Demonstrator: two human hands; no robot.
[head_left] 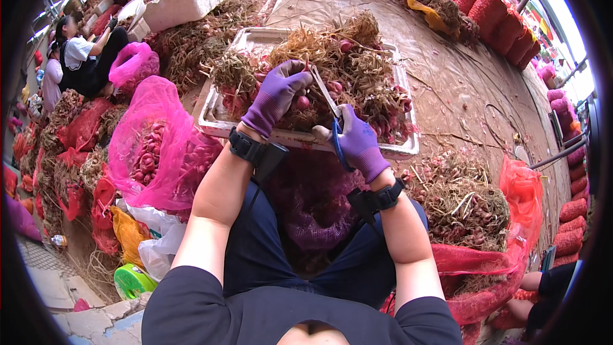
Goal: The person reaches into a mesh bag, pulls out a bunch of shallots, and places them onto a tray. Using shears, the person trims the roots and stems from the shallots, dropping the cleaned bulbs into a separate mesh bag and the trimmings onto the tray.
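My left hand, in a purple glove, is closed with its fingers pinched, and a small red shallot shows at them. In my right hand, gloved the same way, is a pair of scissors with blue handles. Its blades point up and away, their tips close to my left fingers. Under both hands lies a white foam tray heaped with shallots and their dry brown stalks. My left fingers partly hide what they grip.
A pink mesh bag of shallots stands at my left. On the right, dried stalks and bulbs spill from a red mesh bag. A white foam box stands behind. A person sits far left. Full red sacks line the back right.
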